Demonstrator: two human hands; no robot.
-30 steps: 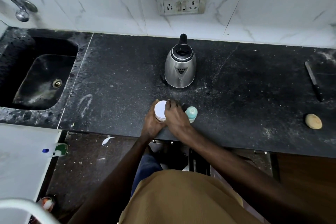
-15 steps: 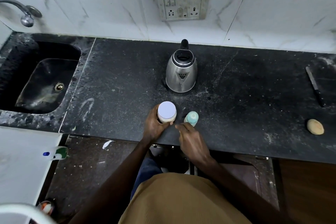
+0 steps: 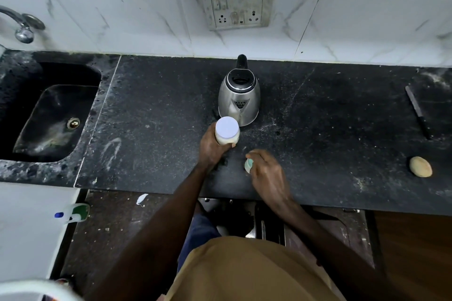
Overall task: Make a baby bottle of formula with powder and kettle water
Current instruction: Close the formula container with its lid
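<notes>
My left hand (image 3: 212,148) wraps the lidded powder jar (image 3: 227,131) at frame centre, just below the kettle (image 3: 239,98). My right hand (image 3: 267,173) curls over the teal-capped baby bottle (image 3: 248,165) to its right on the desk (image 3: 151,105). The jar sits so near the kettle that it could knock it, and my loose one-handed hold could tip the bottle. I count one kettle, one jar, one bottle, one knife (image 3: 418,112), one potato (image 3: 420,166).
</notes>
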